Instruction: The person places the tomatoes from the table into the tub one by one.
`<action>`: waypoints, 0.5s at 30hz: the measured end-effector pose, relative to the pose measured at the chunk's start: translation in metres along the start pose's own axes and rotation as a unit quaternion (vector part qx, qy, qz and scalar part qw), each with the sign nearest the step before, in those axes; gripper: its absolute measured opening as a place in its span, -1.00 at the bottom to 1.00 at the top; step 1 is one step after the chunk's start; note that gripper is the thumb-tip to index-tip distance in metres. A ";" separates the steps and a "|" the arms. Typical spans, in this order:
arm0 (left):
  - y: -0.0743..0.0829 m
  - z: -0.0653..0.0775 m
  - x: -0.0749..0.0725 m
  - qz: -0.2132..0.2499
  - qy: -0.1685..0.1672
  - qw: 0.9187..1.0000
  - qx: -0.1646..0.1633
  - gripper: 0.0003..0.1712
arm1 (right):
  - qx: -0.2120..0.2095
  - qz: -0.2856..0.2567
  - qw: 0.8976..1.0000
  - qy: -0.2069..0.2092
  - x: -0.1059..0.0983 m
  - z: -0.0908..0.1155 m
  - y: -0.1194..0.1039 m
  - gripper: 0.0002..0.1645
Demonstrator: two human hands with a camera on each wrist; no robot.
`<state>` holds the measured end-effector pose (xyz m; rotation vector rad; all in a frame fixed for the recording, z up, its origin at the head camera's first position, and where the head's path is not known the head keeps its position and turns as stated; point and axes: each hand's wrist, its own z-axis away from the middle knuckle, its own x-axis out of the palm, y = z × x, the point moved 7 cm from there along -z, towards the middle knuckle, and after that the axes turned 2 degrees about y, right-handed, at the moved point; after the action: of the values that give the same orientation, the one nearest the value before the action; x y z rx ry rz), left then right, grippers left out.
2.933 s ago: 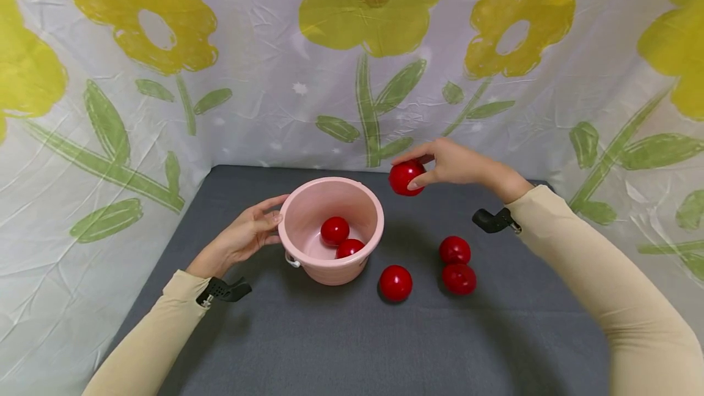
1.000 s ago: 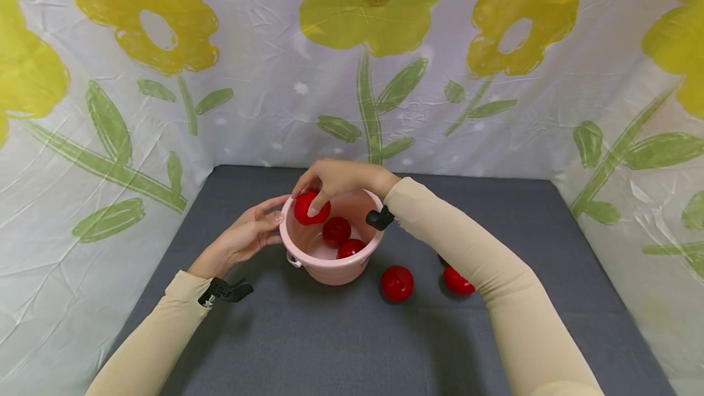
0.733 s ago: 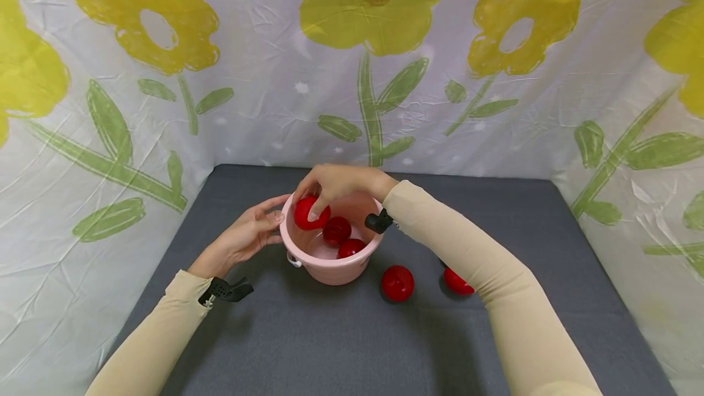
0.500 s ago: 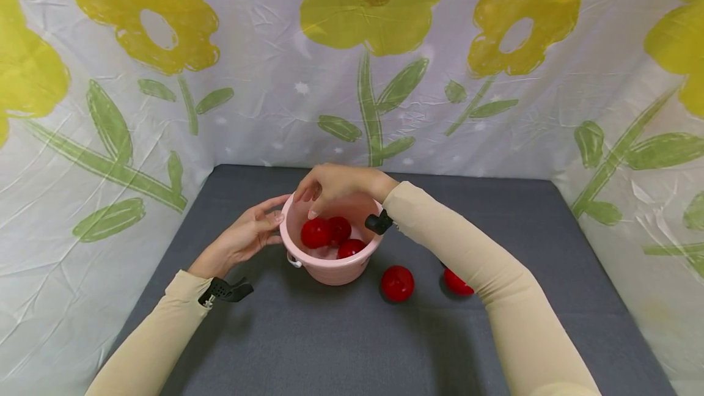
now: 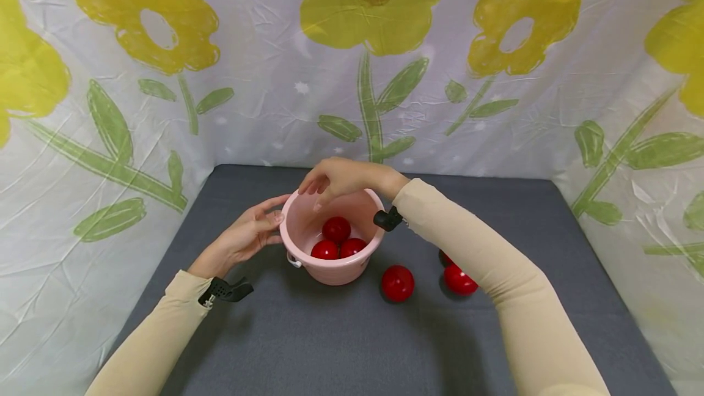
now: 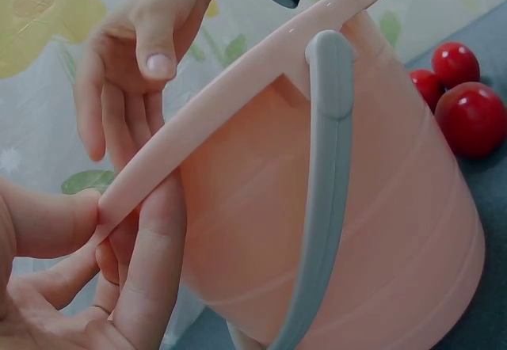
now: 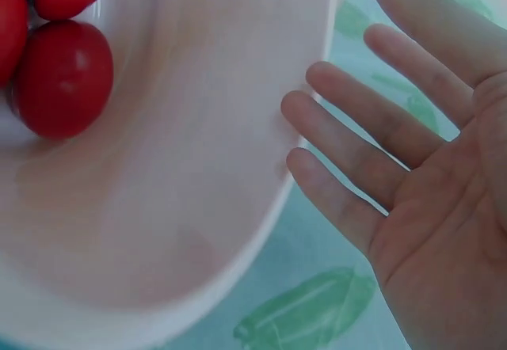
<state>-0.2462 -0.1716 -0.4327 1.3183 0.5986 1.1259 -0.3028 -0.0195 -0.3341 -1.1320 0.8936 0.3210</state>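
1. Shiny round red tomato (image 5: pixel 398 283), loose at 4 o'clock from the pink plastic bucket (image 5: pixel 332 272); three tomatoes (image 5: pixel 337 230) inside.
2. Left hand (image 5: pixel 250 234) pinches the rim (image 6: pixel 230 93) at 9; firm there should prevent tipping imo.
3. Right hand (image 5: pixel 342 179) empty, relaxed around 12; I'd lift it clear.

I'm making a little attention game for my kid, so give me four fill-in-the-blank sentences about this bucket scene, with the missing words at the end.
1. Inside the pink bucket lie exactly ____ red fruits.
2. While the left hand pinches the bucket's rim, the number of fruits in the right hand is ____.
3. In the head view, the loose fruits lie, left or right, to the bucket's ____.
4. The backdrop's big flowers have ____ petals.

Missing words: three; zero; right; yellow.
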 end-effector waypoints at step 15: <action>0.001 0.000 0.000 0.009 -0.003 1.000 0.014 -0.21 | 0.026 0.010 0.998 0.048 -0.025 0.083 0.009 -0.44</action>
<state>-0.2461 -0.1716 -0.4316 1.3526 0.6004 1.1305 -0.2869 0.0622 -0.3097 -1.0992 0.9933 0.2591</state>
